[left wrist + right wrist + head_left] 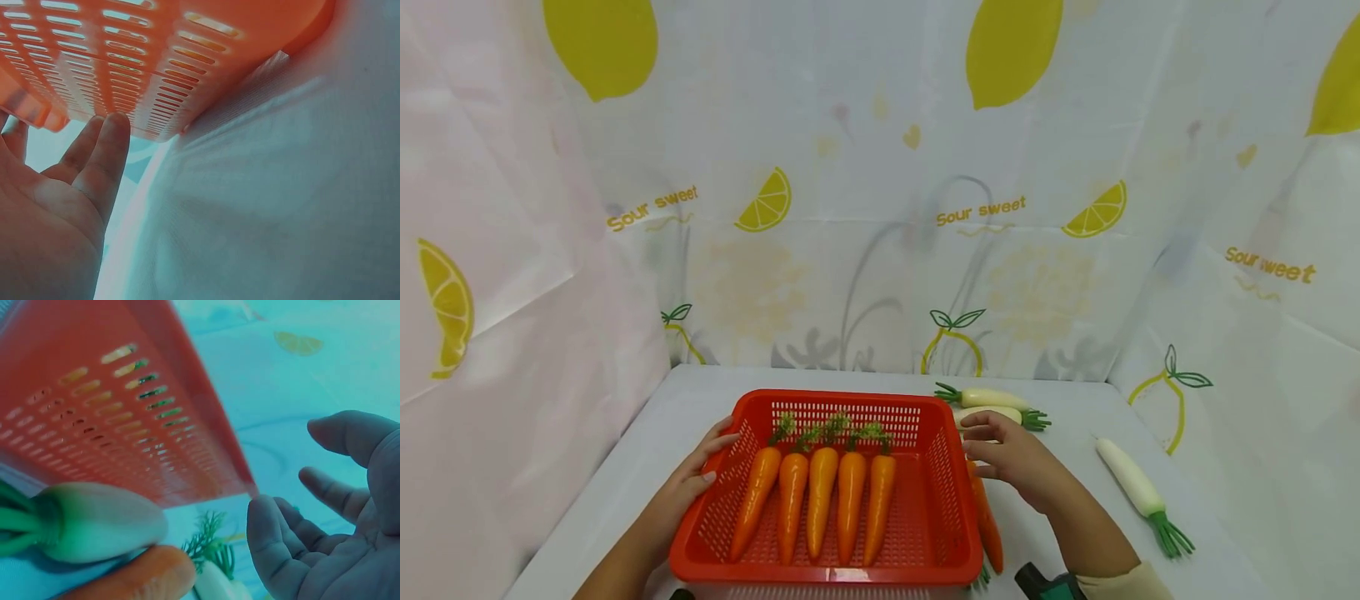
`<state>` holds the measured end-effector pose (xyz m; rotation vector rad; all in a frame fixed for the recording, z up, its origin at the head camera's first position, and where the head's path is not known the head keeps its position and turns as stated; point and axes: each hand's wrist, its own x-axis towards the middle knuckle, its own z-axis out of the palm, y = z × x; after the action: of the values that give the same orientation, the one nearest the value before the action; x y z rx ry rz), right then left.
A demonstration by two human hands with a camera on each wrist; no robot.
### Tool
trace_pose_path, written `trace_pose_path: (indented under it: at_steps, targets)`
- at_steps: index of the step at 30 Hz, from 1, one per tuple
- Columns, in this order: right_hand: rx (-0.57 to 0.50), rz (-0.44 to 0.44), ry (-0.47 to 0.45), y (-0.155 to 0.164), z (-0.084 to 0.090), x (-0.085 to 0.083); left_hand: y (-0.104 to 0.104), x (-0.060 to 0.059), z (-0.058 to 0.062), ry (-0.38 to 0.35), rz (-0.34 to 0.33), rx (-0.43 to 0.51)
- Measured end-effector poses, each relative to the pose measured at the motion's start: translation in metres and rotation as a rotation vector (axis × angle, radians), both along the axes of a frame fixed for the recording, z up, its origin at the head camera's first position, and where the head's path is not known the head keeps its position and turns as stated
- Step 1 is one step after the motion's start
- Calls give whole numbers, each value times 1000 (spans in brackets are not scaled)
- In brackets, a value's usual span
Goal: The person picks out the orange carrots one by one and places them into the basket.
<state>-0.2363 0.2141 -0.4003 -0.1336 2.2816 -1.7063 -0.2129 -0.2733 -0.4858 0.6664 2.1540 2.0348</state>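
A red slotted basket stands on the white table and holds several orange carrots laid side by side, green tops pointing away. My left hand rests with straight fingers against the basket's left wall; its fingers show in the left wrist view. My right hand hovers relaxed beside the basket's right wall, holding nothing, its fingers loosely bent. Under that hand lies another carrot outside the basket.
Two white radishes lie behind the right hand, and a third lies further right. A radish and a carrot show close in the right wrist view. Lemon-print cloth walls the table on three sides.
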Motion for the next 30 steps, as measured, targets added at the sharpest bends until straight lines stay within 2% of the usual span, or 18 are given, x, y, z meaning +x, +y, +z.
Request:
trace_pose_path:
  at_steps: [4, 12, 21, 30]
  targets:
    - [32, -46, 13, 6, -11, -1, 0, 0, 1, -5, 8, -6]
    - [209, -117, 15, 14, -41, -2, 1, 1, 1, -10, -4, 3]
    - [163, -108, -23, 14, -58, -2, 0, 1, 1, 0, -2, -1]
    - [179, -116, -47, 15, -75, -5, -1, -1, -1, 4, -11, 1]
